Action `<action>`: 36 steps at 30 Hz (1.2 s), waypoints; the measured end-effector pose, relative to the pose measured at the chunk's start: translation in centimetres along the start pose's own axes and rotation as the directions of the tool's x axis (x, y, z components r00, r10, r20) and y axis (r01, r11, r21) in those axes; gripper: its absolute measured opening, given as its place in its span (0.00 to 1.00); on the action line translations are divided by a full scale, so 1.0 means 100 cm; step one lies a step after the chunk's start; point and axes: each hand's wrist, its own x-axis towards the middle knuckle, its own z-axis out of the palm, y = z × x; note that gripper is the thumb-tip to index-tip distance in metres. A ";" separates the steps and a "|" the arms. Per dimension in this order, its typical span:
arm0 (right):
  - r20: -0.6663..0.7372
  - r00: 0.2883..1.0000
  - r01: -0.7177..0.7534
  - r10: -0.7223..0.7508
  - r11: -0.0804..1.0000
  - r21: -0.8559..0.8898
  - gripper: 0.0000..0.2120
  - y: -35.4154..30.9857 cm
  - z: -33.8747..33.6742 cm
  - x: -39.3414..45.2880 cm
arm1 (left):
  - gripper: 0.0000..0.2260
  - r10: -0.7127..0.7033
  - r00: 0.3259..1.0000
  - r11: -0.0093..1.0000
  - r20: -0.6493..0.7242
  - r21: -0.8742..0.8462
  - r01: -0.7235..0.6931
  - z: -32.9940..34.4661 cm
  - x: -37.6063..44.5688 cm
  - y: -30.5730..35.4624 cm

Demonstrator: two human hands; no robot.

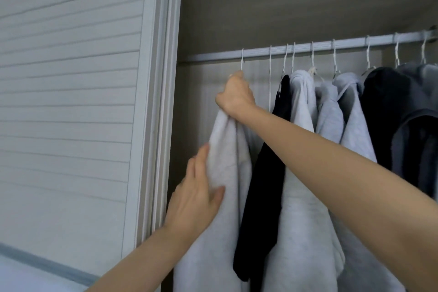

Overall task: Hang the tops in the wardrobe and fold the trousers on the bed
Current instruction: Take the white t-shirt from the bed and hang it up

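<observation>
At the far left stands a pale grey sliding wardrobe door with horizontal ribbed slats (71, 102), its upright frame edge meeting the open wardrobe bay. Just inside that edge hangs the light grey soft-fleece top (225, 154) — the leftmost garment on the silver metal hanging rail (308, 51), suspended from a thin white wire hanger (242, 60) whose hook sits over the rail. The fabric falls in long, loose folds, bunched narrow at the shoulder and widening toward the bottom of the view.

The left hand (196, 194) lies flat against the top's left side, fingers straight and pointing upward, the thumb spread across the cloth; it presses the fabric without gripping it. The left forearm rises from the lower edge of the view.

The right hand (234, 95) is higher, directly under the hanger's hook, fingers curled tight around the bunched shoulder of the grey top and the hanger's neck. Its bare forearm stretches in diagonally from the lower right, crossing in front of the other garments.

To the right of the held top hang a black top (263, 197), then several light grey hooded sweatshirts (305, 197) — and, farthest right, dark navy and charcoal garments (388, 114), all on white hangers along the same rail.
</observation>
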 end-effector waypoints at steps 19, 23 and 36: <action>0.227 0.910 0.369 -0.347 0.927 -0.062 0.21 0.076 0.017 -0.181 | 0.19 -0.270 0.963 0.963 0.026 -0.020 0.270 0.032 -0.118 -0.017; 0.307 0.865 0.402 -0.398 0.914 0.051 0.28 0.090 0.013 -0.232 | 0.13 -0.295 0.955 0.950 -0.044 0.089 0.298 0.025 -0.151 -0.004; 0.474 0.649 0.299 -0.595 0.772 0.561 0.27 0.088 -0.034 -0.433 | 0.12 -0.717 0.634 0.572 -0.290 0.274 0.773 -0.031 -0.362 0.145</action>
